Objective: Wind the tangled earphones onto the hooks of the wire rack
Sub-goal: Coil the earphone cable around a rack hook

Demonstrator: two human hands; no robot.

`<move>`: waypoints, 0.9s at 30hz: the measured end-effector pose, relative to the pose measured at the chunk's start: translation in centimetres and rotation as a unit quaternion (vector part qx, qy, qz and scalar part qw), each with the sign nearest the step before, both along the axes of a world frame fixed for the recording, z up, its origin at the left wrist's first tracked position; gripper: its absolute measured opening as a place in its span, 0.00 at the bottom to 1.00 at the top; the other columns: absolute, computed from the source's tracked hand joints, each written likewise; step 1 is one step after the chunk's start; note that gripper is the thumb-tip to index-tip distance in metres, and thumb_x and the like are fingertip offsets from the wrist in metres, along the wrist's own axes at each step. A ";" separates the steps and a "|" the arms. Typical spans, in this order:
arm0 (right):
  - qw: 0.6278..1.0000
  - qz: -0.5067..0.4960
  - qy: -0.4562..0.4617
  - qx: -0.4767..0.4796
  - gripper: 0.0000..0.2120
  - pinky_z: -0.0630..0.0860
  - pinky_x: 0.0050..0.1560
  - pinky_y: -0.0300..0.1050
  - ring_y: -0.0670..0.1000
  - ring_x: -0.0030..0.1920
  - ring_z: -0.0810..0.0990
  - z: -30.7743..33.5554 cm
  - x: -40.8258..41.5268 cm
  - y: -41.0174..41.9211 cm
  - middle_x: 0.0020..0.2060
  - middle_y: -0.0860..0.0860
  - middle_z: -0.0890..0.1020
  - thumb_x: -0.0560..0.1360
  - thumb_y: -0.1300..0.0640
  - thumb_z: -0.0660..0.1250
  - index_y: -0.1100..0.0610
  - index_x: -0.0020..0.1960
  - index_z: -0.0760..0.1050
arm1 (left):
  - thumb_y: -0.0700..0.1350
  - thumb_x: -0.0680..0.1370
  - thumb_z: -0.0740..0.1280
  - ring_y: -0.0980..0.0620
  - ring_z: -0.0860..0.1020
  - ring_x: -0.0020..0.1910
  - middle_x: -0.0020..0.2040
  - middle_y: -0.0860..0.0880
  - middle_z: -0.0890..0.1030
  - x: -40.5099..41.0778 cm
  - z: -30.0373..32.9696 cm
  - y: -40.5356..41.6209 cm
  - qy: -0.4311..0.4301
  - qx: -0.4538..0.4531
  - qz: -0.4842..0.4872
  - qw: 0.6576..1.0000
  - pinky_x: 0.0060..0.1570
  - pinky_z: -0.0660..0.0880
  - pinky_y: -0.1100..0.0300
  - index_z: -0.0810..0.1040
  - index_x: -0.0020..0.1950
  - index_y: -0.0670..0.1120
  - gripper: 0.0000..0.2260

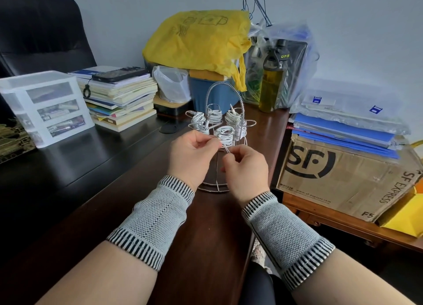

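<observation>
My dark wooden desk (pixel 128 185) carries the wire rack (pixel 225 126) at its right edge. Far left stand a clear drawer organiser (pixel 45 105) and a book stack (pixel 121 99); far behind the rack, a blue bin (pixel 210 94) and an olive bottle (pixel 272 80).

Around the chrome wire rack with its looped handle (pixel 220 121), I count five white earphone bundles (pixel 224 134) wound on its hooks. Behind the rack stand one olive-green bottle (pixel 272 85) and one yellow plastic bag (pixel 196 41); left of it, one clear three-drawer organiser (pixel 45 105).
</observation>
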State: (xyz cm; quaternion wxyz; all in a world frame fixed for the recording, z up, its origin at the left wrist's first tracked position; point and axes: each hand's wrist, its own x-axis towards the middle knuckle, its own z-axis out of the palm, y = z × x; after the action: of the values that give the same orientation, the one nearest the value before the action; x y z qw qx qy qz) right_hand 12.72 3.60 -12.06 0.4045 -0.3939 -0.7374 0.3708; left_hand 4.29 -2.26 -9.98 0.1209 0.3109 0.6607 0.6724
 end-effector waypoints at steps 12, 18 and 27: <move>0.987 0.008 0.020 0.159 0.07 0.73 0.41 0.46 0.53 0.38 0.79 -1.3 0.0 -0.1 0.36 0.51 0.83 0.76 0.58 0.65 0.57 0.42 0.81 | 0.43 0.74 0.72 0.62 0.81 0.40 0.37 0.61 0.79 0.9 -0.1 0.1 0.194 -0.010 0.091 0.977 0.43 0.78 0.68 0.77 0.42 0.55 0.08; 0.984 0.008 0.021 0.179 0.07 0.71 0.41 0.43 0.52 0.39 0.79 -1.4 0.1 0.2 0.36 0.51 0.82 0.76 0.58 0.66 0.58 0.42 0.80 | 0.43 0.74 0.72 0.58 0.82 0.41 0.38 0.58 0.82 0.5 -0.4 0.4 0.193 -0.004 0.085 0.977 0.47 0.80 0.61 0.83 0.44 0.50 0.02; 0.994 0.018 0.046 0.099 0.06 0.77 0.39 0.45 0.48 0.32 0.80 -0.8 0.7 0.6 0.30 0.47 0.80 0.76 0.56 0.65 0.51 0.40 0.76 | 0.45 0.75 0.70 0.54 0.79 0.32 0.32 0.56 0.81 0.3 -0.5 0.4 0.140 -0.001 0.090 0.986 0.39 0.80 0.53 0.78 0.35 0.57 0.10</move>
State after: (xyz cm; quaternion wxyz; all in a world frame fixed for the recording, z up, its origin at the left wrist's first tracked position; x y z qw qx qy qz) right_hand 13.37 4.20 -12.88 0.4680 -0.3208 -0.7584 0.3208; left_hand 4.56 -1.83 -10.44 -0.0337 0.3410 0.6974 0.6294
